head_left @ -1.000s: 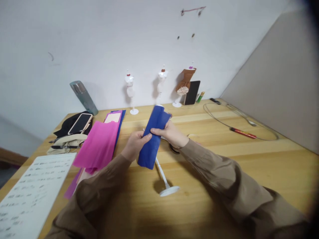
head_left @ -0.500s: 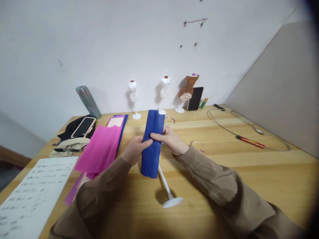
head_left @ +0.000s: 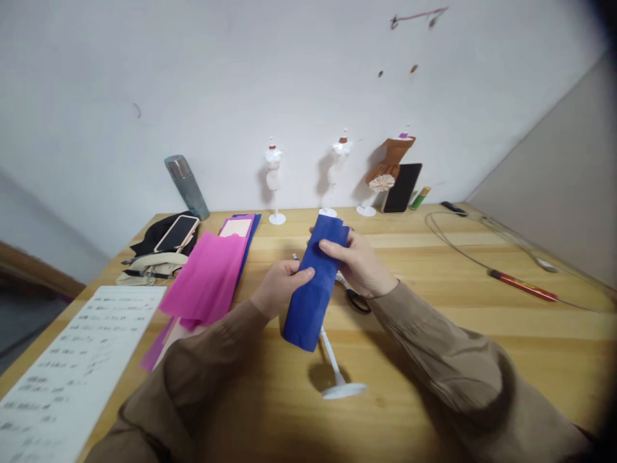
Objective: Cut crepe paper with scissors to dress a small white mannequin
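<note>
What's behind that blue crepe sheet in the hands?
From behind the blue crepe sheet, a white stand's slim post and round base emerge at the bottom. Higher up, the sheet, left hand and right hand hide most of what is there.

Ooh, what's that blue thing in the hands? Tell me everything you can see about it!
The blue piece is deep blue, longer than wide, and looks like soft paper or cloth. Its surface is slightly creased, with an uneven top right corner. It's held above the wooden table, leaning right at the top. The left hand and right hand hold its sides, thumbs on the front. It hides part of a white stand; whether they touch is unclear.
</note>
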`<state>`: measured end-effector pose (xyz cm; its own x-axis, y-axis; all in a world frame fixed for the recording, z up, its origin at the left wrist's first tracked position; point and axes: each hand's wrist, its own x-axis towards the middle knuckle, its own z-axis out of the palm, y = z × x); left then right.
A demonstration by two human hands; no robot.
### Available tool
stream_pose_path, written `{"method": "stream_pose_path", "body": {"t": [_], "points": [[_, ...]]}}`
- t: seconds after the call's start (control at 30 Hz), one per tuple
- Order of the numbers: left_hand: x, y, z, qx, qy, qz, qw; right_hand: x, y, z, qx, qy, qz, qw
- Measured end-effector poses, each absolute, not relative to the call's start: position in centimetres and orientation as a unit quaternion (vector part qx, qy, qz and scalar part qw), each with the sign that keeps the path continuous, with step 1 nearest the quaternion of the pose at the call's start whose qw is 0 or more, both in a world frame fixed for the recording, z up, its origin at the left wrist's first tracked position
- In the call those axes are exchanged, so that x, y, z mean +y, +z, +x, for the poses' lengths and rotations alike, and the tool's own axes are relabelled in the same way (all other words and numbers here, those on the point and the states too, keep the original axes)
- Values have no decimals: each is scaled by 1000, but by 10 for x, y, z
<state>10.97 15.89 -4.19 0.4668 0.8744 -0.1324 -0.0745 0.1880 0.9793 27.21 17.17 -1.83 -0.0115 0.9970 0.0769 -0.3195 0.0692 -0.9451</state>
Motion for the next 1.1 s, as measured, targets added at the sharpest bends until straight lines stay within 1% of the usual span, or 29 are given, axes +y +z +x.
{"method": "stream_pose_path", "body": {"t": [0.17, 0.27, 0.37, 0.53, 0.63, 0.73, 0.83, 0.9, 1.0, 1.03, 1.1], "points": [[155, -42, 111, 347, 322, 571, 671, 171, -21, 265, -390, 535, -419, 621], [156, -44, 109, 335, 268, 595, 679, 174, -21, 269, -374, 534, -435, 621], [160, -48, 104, 327, 218, 619, 680, 177, -20, 275, -343, 515, -448, 645], [172, -47, 95, 287, 174, 653, 679, 180, -18, 281, -349, 486, -449, 664], [178, -44, 91, 288, 184, 644, 685, 180, -16, 283, -371, 543, -418, 627], [182, -43, 90, 310, 230, 606, 696, 178, -20, 281, -399, 637, -371, 545], [185, -46, 90, 343, 282, 565, 695, 177, -30, 275, -457, 652, -376, 474], [186, -47, 90, 356, 283, 558, 694, 177, -35, 272, -474, 624, -396, 480], [186, -49, 89, 355, 258, 563, 701, 178, -36, 273, -449, 589, -412, 531], [186, -49, 89, 355, 252, 562, 703, 178, -36, 274, -445, 588, -410, 536], [186, -50, 90, 359, 260, 559, 701, 178, -34, 275, -460, 599, -404, 517]]}}
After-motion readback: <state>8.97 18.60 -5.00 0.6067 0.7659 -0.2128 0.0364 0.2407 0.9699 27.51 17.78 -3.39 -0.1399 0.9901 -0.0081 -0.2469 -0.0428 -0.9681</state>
